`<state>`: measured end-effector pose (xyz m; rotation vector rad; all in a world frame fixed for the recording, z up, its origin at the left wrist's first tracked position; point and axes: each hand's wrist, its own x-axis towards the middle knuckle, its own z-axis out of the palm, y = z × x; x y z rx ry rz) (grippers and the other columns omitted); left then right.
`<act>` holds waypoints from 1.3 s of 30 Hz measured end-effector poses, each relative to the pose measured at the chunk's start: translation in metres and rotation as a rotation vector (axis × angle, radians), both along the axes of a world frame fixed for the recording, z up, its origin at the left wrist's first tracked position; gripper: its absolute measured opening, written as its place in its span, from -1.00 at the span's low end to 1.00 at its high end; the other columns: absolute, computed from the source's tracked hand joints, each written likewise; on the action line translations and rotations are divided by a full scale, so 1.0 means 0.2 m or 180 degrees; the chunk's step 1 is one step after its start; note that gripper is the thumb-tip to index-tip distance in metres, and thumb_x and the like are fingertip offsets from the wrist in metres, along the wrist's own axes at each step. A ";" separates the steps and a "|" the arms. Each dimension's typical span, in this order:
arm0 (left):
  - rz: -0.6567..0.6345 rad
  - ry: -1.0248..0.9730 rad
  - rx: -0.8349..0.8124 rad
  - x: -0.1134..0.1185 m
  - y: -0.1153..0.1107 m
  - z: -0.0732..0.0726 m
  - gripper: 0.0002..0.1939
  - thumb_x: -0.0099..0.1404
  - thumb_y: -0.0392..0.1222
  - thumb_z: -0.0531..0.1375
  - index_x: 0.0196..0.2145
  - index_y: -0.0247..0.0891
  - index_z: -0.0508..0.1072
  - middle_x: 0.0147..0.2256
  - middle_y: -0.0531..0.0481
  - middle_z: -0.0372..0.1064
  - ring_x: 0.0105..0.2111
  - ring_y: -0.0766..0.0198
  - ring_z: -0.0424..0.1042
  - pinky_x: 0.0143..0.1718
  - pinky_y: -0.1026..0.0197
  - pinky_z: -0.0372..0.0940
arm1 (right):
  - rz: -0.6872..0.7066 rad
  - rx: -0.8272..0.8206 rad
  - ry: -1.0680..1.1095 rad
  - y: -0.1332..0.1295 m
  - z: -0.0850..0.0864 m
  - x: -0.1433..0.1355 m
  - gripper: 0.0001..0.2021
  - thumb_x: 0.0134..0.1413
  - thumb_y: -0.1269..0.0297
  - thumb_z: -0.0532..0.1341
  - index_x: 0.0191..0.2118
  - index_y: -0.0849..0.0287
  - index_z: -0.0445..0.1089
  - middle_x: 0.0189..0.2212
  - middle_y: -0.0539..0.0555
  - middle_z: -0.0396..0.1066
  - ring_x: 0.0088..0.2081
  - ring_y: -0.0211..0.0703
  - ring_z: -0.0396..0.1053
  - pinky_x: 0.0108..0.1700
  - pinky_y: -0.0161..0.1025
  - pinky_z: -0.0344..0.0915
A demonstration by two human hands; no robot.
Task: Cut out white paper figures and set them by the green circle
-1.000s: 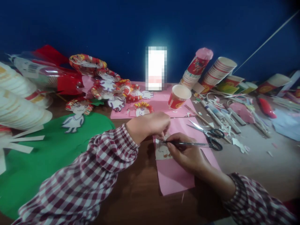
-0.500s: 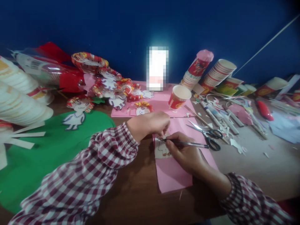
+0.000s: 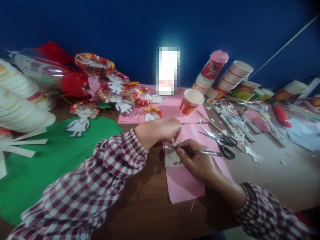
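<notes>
My right hand is closed around a pen, its tip resting at the top of a small pale piece of paper. Dark lines on that paper outline a little figure with brownish feet. Bent over its upper edge, my left hand has curled fingers pressed on the paper; the fingertips are partly hidden. Underneath lies a pink sheet. Scissors with black handles lie with blades parted, just beyond my right hand. A red paper cup stands upright past my hands.
A cut-out paper doll lies on a green disc at left, near stacked cups. More decorated dolls are heaped behind. At right are markers, paper scraps and a cup stack. A blurred bright rectangle stands at the back.
The whole view has shifted very slightly. Both hands keep nearly the same place, with the pen tip still on the paper.
</notes>
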<state>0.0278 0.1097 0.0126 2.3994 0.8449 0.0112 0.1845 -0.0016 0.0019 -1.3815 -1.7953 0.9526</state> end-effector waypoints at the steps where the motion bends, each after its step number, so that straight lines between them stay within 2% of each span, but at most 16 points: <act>1: 0.0000 -0.0008 -0.0005 0.00 0.00 0.00 -0.87 -0.09 -0.40 0.25 -0.49 -0.29 0.49 -0.53 0.06 0.42 -0.55 0.38 0.30 -0.53 0.33 0.08 | -0.0011 -0.0001 -0.0002 0.00 0.00 0.00 -0.94 0.10 0.35 0.20 -0.33 0.21 0.40 -0.57 -0.02 0.43 -0.56 -0.31 0.37 -0.54 -0.42 0.25; 19: 0.0025 0.0273 -0.0136 0.02 -0.01 0.04 -0.86 -0.07 -0.42 0.25 -0.48 -0.29 0.53 -0.58 0.07 0.41 -0.57 0.39 0.29 -0.53 0.34 0.07 | -0.0048 0.0042 -0.0035 0.00 -0.02 0.00 -0.93 0.09 0.32 0.21 -0.32 0.19 0.41 -0.53 0.01 0.46 -0.54 -0.28 0.39 -0.53 -0.40 0.29; 27: 0.0085 0.0228 -0.0156 0.02 -0.01 0.03 -0.88 -0.06 -0.40 0.26 -0.49 -0.28 0.51 -0.55 0.05 0.43 -0.55 0.38 0.29 -0.51 0.33 0.08 | -0.0055 0.0076 -0.0044 0.01 -0.01 -0.01 -0.94 0.08 0.34 0.21 -0.35 0.19 0.41 -0.54 0.00 0.47 -0.56 -0.29 0.39 -0.55 -0.40 0.29; 32: 0.0102 0.0177 -0.0134 0.02 -0.02 0.05 -0.89 -0.06 -0.40 0.26 -0.49 -0.30 0.52 -0.55 0.04 0.42 -0.54 0.36 0.30 -0.50 0.32 0.09 | -0.0023 0.0085 -0.0145 0.01 0.00 -0.01 -0.94 0.09 0.35 0.20 -0.34 0.20 0.41 -0.54 0.01 0.47 -0.55 -0.29 0.40 -0.54 -0.40 0.29; 35: 0.0078 0.0180 -0.0163 0.01 -0.02 0.06 -0.89 -0.06 -0.40 0.26 -0.48 -0.31 0.52 -0.55 0.05 0.40 -0.55 0.36 0.29 -0.52 0.32 0.10 | 0.0050 0.0266 -0.0232 0.00 0.01 0.01 -0.93 0.11 0.34 0.19 -0.32 0.19 0.41 -0.54 0.00 0.46 -0.55 -0.29 0.39 -0.52 -0.39 0.30; 39: 0.0054 0.0110 -0.0028 0.00 -0.02 0.03 -0.87 -0.07 -0.37 0.27 -0.45 -0.29 0.51 -0.51 0.05 0.43 -0.52 0.36 0.31 -0.49 0.32 0.11 | 0.0314 0.0959 -0.0390 -0.03 0.02 0.03 -0.89 0.11 0.38 0.17 -0.24 0.15 0.42 -0.45 0.02 0.51 -0.48 -0.27 0.44 -0.41 -0.35 0.36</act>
